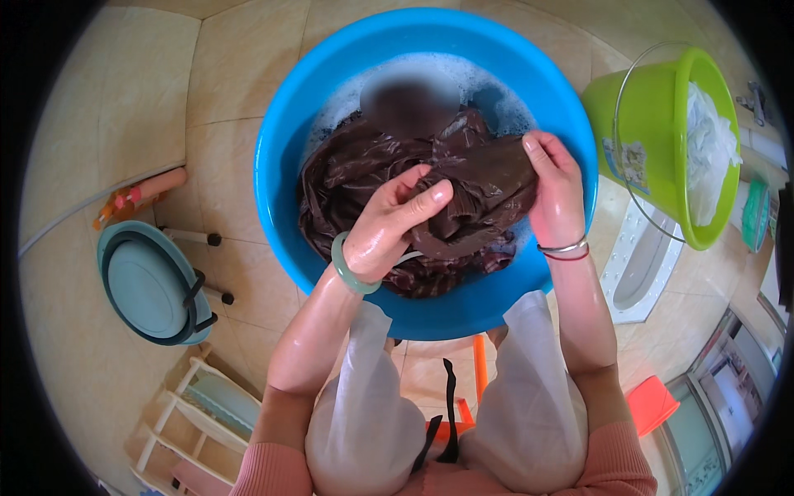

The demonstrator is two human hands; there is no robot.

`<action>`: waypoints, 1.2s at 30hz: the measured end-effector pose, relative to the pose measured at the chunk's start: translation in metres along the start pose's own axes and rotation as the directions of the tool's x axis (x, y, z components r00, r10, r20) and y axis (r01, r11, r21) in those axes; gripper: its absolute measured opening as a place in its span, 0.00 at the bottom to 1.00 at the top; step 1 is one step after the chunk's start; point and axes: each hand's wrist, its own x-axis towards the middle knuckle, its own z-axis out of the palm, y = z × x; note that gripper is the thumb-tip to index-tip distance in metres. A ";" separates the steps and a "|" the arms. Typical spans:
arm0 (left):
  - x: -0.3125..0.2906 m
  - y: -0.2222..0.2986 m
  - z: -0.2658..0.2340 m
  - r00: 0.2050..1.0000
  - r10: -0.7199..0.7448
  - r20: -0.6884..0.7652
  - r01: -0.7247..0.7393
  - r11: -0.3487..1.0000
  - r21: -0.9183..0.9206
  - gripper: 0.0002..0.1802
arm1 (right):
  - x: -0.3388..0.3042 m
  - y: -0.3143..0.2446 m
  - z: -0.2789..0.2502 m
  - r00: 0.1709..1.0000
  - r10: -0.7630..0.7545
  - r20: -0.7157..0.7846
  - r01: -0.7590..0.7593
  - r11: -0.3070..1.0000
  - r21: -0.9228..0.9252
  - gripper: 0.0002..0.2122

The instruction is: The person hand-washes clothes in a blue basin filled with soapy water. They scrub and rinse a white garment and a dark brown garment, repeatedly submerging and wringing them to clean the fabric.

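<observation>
A large blue basin [277, 178] stands in front of my knees with soapy water [451, 66] in it. A wet dark brown garment [356, 165] lies bunched in the basin, and a ribbed part of it is lifted toward me. My left hand [393, 217], with a green bangle at the wrist, pinches the cloth between thumb and fingers near the ribbed part. On the right side, my right hand [554, 186] grips another edge of the same garment, which stretches between both hands. Both hands look wet. A blurred patch covers part of the far side of the basin.
Right of the basin is a green bucket [608, 124] with a white plastic bag [707, 157]. Beyond it lies a white squat toilet [641, 256]. At left are stacked grey-blue basins [149, 285] and a wooden rack [194, 413]. A red-orange object [652, 405] is at lower right.
</observation>
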 end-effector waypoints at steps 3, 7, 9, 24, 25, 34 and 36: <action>0.002 0.003 0.002 0.996 0.057 -0.065 -0.064 0.992 -0.107 0.16 | -0.013 -0.006 0.007 0.836 -0.512 0.196 0.508 0.588 -0.629 0.06; 0.002 0.000 0.015 0.984 0.179 -0.027 -0.180 0.983 -0.045 0.15 | -0.039 -0.025 0.018 0.741 -0.439 0.509 0.656 0.311 -0.688 0.08; -0.004 -0.002 0.026 0.983 0.161 0.092 -0.164 0.986 0.035 0.17 | -0.040 -0.018 0.016 0.866 -0.329 0.375 0.499 0.586 -0.638 0.09; -0.017 0.031 -0.070 0.758 0.648 -0.075 -0.115 0.246 0.962 0.13 | -0.028 -0.066 -0.034 0.884 -0.456 0.105 0.172 0.110 -0.979 0.12; -0.021 0.032 -0.062 0.769 0.638 -0.031 -0.170 0.251 0.953 0.13 | -0.025 -0.047 -0.033 0.889 -0.438 0.129 0.220 0.162 -0.962 0.18; -0.006 0.040 -0.035 0.829 0.527 0.187 -0.539 0.663 0.520 0.17 | 0.009 0.008 0.002 0.736 -0.465 0.492 0.674 0.433 -0.599 0.17; 0.003 0.027 -0.049 0.933 0.351 0.077 -0.354 0.865 0.354 0.12 | 0.001 0.006 0.018 0.885 -0.345 0.313 0.434 0.854 -0.287 0.21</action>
